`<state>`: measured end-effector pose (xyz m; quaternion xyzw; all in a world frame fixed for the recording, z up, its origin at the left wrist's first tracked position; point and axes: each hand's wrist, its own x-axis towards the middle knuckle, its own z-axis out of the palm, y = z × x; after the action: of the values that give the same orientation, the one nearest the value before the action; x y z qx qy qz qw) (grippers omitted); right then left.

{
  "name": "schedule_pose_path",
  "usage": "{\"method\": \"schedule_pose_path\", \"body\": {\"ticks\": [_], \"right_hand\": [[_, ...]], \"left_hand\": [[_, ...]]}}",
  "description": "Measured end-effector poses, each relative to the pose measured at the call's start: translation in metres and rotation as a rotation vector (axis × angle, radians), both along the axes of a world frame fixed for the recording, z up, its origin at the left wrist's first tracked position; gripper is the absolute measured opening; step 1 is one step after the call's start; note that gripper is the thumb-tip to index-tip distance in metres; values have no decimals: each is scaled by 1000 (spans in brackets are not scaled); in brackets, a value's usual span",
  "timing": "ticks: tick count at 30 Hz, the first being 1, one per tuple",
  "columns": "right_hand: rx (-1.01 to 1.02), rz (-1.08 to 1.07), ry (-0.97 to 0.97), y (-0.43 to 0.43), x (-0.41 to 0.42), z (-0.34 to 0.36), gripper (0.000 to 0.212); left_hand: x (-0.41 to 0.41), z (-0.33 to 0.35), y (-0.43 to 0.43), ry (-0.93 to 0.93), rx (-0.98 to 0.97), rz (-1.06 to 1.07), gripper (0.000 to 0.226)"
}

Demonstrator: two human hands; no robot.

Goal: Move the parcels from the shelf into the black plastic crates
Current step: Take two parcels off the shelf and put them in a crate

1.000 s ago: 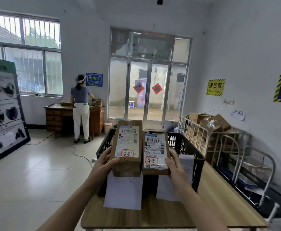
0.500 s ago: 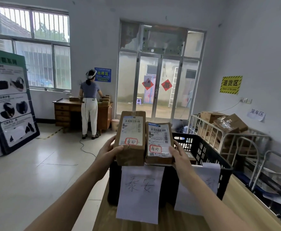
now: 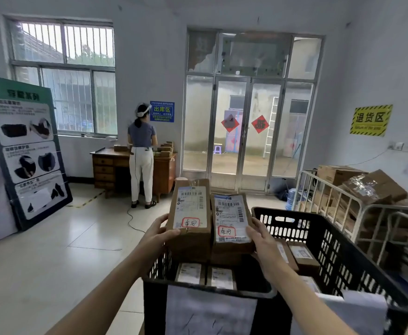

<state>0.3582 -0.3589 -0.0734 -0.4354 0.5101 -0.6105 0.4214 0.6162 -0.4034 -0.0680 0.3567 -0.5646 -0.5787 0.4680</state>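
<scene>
Two parcels are pressed side by side between my hands, above the near black crate [image 3: 154,310]. My left hand [image 3: 160,234] grips the taller left parcel [image 3: 190,209] at its outer edge, thumb across the top face. My right hand [image 3: 262,238] grips the right parcel [image 3: 229,218], thumb on its white label. Both labels carry a red-circled handwritten mark. Inside the near crate, two labelled parcels [image 3: 189,273] lie flat. A second black crate [image 3: 331,245] stands just beside it on the right, more parcels [image 3: 303,257] inside. A white paper sheet [image 3: 210,313] hangs on the near crate's front.
</scene>
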Motion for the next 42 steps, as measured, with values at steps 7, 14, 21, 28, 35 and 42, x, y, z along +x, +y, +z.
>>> {"method": "schedule_pose_path", "body": {"ticks": [7,14,21,28,35,42], "right_hand": [[207,70,34,-66,-27,-51,27],[441,111,81,-90,-35,-91,37],[622,115,129,-95,-32,-119,48],[690,88,166,-108,-22,-134,52],[733,80,184,-130,-21,-142,43],[705,0,293,-146,-24,-153,61]], "left_hand": [[-12,-25,-57,-175,131,-69,67],[-17,-51,-74,-271,298,-102,44],[-23,-75,-79,-354,459,-180,29],[-30,-95,-99,-464,523,-143,53],[-41,-106,-120,-548,513,-109,60],[-53,-110,-134,-552,487,-62,56]]}}
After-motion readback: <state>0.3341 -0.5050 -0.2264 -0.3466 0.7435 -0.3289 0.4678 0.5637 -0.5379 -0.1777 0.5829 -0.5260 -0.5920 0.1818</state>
